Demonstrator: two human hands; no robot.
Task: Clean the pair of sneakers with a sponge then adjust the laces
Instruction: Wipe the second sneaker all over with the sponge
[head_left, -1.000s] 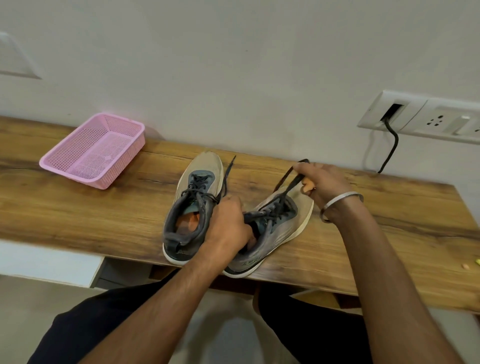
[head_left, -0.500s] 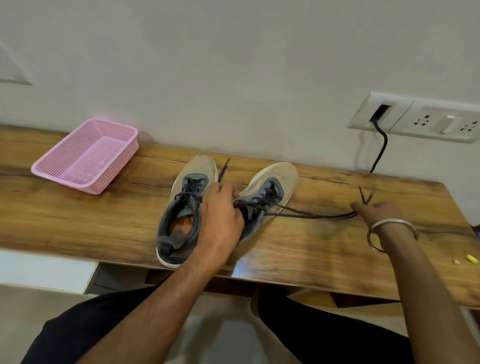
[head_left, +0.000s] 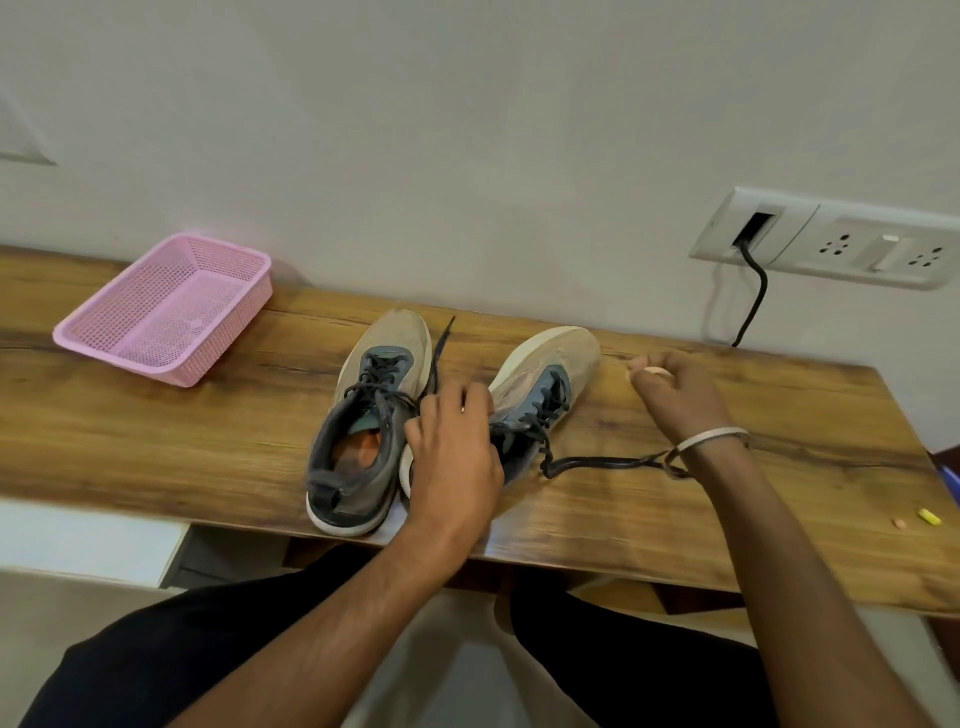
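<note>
Two grey-and-beige sneakers stand side by side on the wooden shelf, toes toward the wall. The left sneaker is laced, with one lace end lying beside it. My left hand covers the heel and collar of the right sneaker and grips it near the tongue. A dark lace trails from that shoe to the right along the wood and ends in a loop under my right wrist. My right hand hovers by the shoe's toe, fingers loosely curled, with nothing seen in it.
A pink mesh basket sits at the far left of the shelf. A wall socket plate with a black cable is at the back right. Small yellow and orange bits lie near the right edge. My knees are below the front edge.
My right hand pulled the lace out to the right, let it go, and has come back toward the right sneaker's toe. The lace now lies slack on the wood. The left hand stays on the shoe.
</note>
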